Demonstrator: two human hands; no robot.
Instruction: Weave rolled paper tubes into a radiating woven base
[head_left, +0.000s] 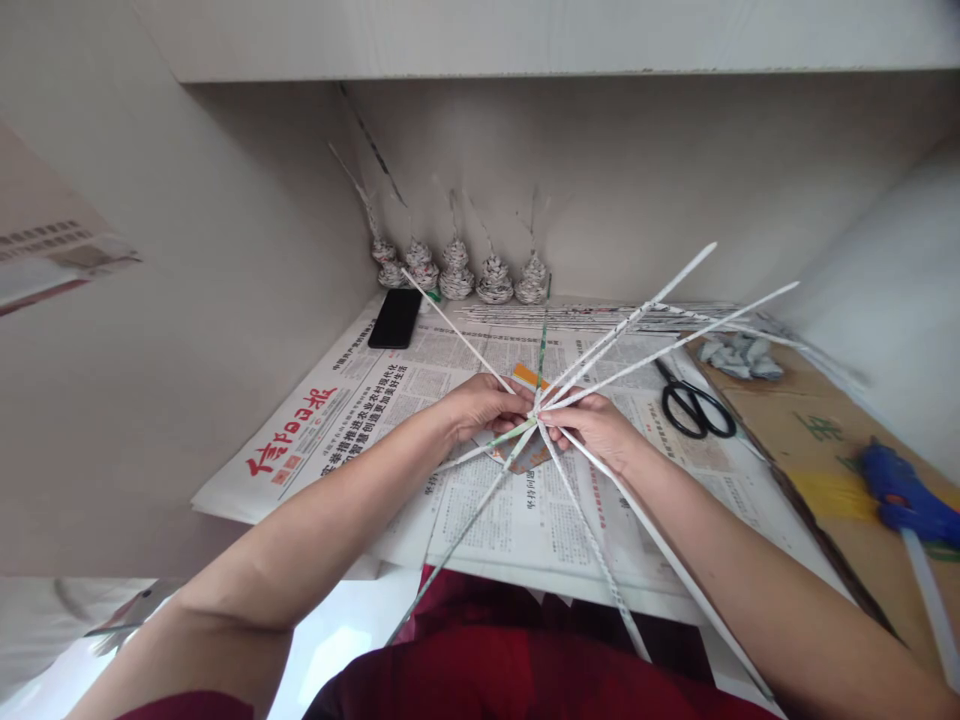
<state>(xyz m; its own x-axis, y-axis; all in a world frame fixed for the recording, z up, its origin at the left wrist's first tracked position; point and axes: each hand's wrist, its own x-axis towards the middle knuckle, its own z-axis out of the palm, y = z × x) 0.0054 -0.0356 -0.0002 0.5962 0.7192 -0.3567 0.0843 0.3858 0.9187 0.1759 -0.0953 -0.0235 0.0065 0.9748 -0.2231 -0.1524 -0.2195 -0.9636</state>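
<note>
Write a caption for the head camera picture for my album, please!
Two hands, left and right, pinch crossed rolled-paper sticks over newspaper, with scissors nearby.

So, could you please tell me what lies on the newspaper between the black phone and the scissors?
In the head view, both hands, left and right, pinch the crossing paper tubes between the phone and scissors.

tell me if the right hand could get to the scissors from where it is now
Probably yes. The scissors lie flat on the newspaper just beside the right hand, nothing between them; but that hand's grip is on the paper sticks, so it must let go first.
</note>
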